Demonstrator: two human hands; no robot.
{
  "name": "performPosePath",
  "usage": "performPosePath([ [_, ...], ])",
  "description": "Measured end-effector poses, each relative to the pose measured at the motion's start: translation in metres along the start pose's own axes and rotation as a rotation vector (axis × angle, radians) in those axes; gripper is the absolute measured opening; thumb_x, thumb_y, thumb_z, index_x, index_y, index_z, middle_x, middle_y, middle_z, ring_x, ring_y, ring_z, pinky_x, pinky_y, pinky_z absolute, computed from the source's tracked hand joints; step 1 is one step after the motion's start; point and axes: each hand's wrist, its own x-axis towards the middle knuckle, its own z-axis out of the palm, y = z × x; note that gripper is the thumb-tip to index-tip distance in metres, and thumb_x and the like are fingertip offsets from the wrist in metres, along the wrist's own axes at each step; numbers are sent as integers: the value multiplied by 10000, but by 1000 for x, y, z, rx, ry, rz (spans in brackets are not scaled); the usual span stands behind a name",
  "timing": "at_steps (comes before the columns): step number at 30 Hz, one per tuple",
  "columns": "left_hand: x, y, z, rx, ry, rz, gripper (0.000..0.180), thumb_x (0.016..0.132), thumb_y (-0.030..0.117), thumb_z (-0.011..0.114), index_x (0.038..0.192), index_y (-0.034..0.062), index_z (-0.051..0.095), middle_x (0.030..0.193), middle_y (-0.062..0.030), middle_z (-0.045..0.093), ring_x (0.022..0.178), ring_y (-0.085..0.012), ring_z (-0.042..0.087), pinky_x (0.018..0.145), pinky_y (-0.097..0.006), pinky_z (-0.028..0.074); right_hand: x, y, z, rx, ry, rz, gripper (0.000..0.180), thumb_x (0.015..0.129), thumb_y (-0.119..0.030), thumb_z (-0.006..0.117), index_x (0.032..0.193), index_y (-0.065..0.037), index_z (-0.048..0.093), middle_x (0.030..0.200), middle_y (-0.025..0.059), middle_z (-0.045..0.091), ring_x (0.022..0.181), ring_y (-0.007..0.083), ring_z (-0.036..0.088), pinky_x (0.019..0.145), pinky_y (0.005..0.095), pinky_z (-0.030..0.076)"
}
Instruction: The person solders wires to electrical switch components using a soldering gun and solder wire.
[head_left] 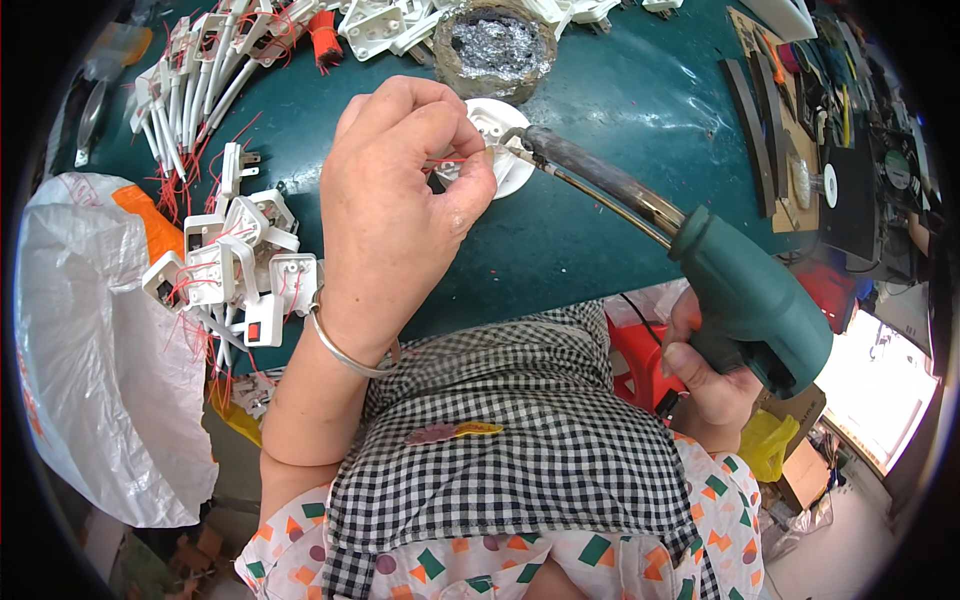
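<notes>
My right hand (712,385) is wrapped round the handle of a green soldering gun (755,290) on the right. Its long metal barrel slants up and left, and the tip is at the edge of a round white plastic housing (516,178) on the table. Over that housing my left hand (395,185) is closed in a pinch on a thin red wire (446,161). The fingertips are close beside the soldering tip. Much of the housing is hidden behind the left hand, so the exact contact point cannot be made out.
Behind the housing stands a round pot of silvery solder (495,45). White plug housings with red wires (215,260) are heaped at left, more white parts (385,25) at the back. A bundle of red wires (324,42), a plastic bag (100,350) and dark bars (750,135) flank the green table (620,110).
</notes>
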Motion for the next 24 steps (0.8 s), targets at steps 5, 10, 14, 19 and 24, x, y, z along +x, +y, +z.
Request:
performPosePath([
  [5, 1, 1, 1, 7, -9, 1, 68, 742, 1, 698, 778, 2, 640, 954, -74, 636, 806, -145, 613, 698, -248, 523, 0, 0, -2, -129, -20, -74, 614, 690, 57, 704, 1262, 40, 480, 892, 107, 549, 581, 158, 528, 533, 249, 452],
  [10, 1, 1, 0, 14, -8, 3, 67, 742, 5, 696, 777, 3, 639, 953, -74, 639, 807, -146, 616, 692, -248, 524, -1, -2, 3, -166, 42, -60, 635, 687, 70, 682, 1285, 44, 471, 860, 108, 552, 583, 158, 529, 537, 253, 440],
  [14, 1, 1, 0, 17, 9, 17, 60, 741, 2, 690, 777, 3, 642, 943, -74, 640, 806, -147, 620, 685, -251, 526, 2, -2, 3, -96, 19, -82, 640, 688, 85, 669, 1294, 47, 464, 814, 102, 539, 582, 154, 525, 530, 254, 436],
  [19, 2, 2, 1, 25, 13, 24, 60, 737, 2, 689, 778, 1, 645, 930, -73, 641, 795, -146, 622, 683, -252, 526, -5, -1, 1, -162, 11, -39, 639, 692, 94, 662, 1296, 47, 461, 817, 100, 534, 576, 152, 515, 526, 253, 435],
  [24, 1, 2, 0, 38, 16, 29, 67, 732, 5, 691, 778, -2, 644, 924, -72, 641, 782, -145, 621, 679, -252, 524, 0, -6, 2, -189, 4, -47, 609, 698, 102, 657, 1276, 41, 473, 809, 95, 526, 583, 151, 513, 517, 253, 432],
])
